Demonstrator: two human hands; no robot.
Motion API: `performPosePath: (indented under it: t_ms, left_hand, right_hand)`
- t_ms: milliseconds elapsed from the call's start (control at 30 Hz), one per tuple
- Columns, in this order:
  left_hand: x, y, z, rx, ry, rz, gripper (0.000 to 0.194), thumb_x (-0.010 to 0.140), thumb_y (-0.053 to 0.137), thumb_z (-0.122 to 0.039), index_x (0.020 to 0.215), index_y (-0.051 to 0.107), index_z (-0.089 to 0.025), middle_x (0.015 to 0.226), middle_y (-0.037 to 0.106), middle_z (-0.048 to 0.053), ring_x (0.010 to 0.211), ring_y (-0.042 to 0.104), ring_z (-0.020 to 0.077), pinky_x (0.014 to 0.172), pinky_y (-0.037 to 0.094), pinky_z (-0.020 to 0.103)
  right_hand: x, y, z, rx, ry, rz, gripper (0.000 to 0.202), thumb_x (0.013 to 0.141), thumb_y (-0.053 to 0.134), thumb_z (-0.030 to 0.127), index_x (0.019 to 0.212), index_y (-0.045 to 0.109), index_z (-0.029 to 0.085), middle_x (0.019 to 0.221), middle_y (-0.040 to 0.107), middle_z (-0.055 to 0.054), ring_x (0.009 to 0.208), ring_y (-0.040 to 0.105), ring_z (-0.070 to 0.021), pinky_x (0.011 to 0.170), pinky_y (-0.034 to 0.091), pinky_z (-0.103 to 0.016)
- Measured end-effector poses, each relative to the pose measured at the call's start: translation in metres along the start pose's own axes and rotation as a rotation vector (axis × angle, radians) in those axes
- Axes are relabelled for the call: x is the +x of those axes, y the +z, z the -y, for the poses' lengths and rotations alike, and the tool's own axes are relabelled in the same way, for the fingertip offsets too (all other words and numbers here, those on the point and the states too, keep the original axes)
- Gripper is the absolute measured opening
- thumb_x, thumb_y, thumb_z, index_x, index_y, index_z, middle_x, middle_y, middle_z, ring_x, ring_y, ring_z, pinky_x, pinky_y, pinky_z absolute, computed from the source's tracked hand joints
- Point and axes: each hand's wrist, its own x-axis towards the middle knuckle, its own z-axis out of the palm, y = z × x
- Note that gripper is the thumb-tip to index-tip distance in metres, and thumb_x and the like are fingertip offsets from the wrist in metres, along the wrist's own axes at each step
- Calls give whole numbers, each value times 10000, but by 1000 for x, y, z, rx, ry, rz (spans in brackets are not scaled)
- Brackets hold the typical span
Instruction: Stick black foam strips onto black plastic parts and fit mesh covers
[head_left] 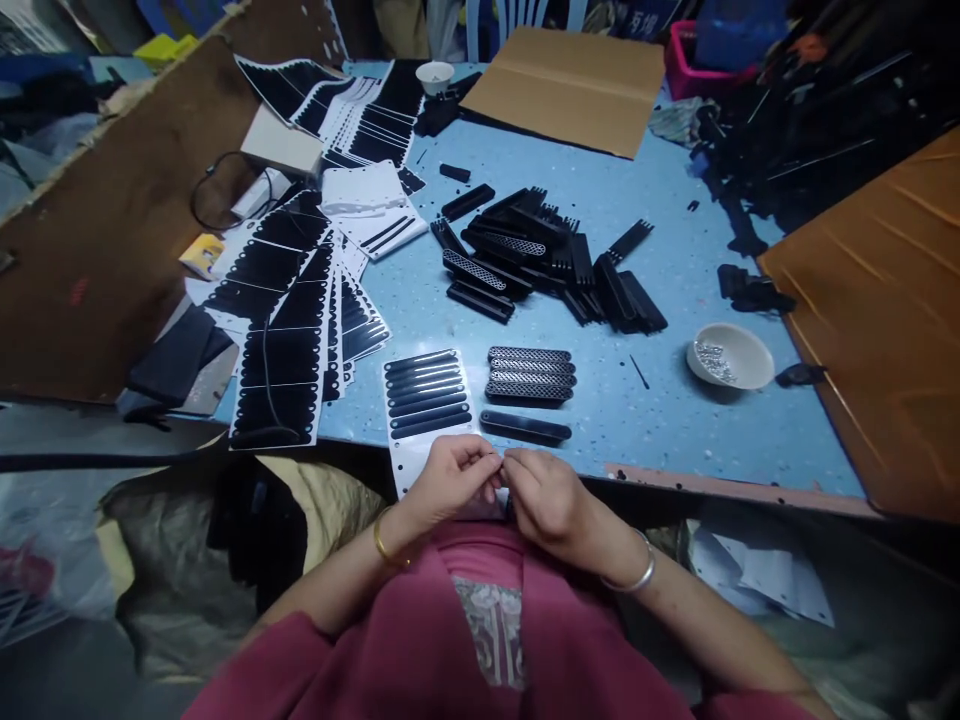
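My left hand (459, 474) and my right hand (546, 494) meet at the table's front edge, fingertips pinched together. Whatever lies between them is too small to make out. Just beyond them is a single black strip-shaped piece (525, 427), lying flat. Behind it, several perforated black pieces (530, 374) sit side by side in a neat block. A white sheet with black strips (427, 392) lies to the left, its lower part hanging over the edge by my left hand. Farther back is a loose heap of black parts (540, 250).
A white bowl of small metal bits (739, 358) stands at the right. Sheets of black stickers (281, 330) cover the table's left side. Cardboard (566, 88) lies at the back, beside a small bowl (435, 77). An orange-brown panel (885, 330) borders the right, a wooden board (97, 210) the left.
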Motion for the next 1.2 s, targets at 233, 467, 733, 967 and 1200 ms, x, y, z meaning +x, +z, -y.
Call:
performPosePath:
  t_ms: [233, 467, 733, 967, 1200]
  left_hand:
    - [24, -16, 1, -260, -112, -37, 247, 669, 792, -274, 746, 627, -107, 572, 681, 67, 410, 581, 122, 396, 402, 190]
    - [36, -19, 4, -241, -103, -62, 255, 651, 797, -267, 738, 622, -104, 565, 682, 70, 408, 597, 131, 387, 407, 184]
    - [28, -19, 4, -177, -22, -92, 271, 687, 812, -291, 793, 647, -104, 621, 705, 72, 459, 617, 126, 439, 444, 192]
    - [29, -20, 9, -181, -27, -93, 293, 671, 821, -310, 782, 640, -110, 621, 706, 77, 465, 620, 133, 444, 444, 197]
    - [18, -17, 8, 23, 88, -100, 183, 764, 740, -310, 775, 678, -139, 657, 713, 77, 515, 630, 153, 494, 482, 239]
  right_hand:
    - [-34, -22, -53, 699, 707, -302, 276, 932, 570, 399, 1008, 745, 201, 859, 770, -73, 739, 727, -209, 619, 611, -335]
    - [-33, -31, -66, 1211, 921, -294, 378, 791, 715, 506, 885, 757, 142, 623, 724, -75, 604, 725, -240, 482, 557, -301]
    - [-38, -24, -50, 1087, 893, -312, 344, 728, 802, 353, 976, 720, 129, 697, 754, -82, 592, 715, -190, 536, 594, -295]
    - [-36, -23, -44, 1082, 868, -380, 312, 719, 813, 356, 928, 718, 145, 737, 761, -77, 636, 734, -208, 550, 611, -306]
    - [-37, -17, -42, 818, 862, -432, 188, 831, 697, 350, 883, 735, 173, 645, 739, -44, 575, 716, -190, 568, 613, -305]
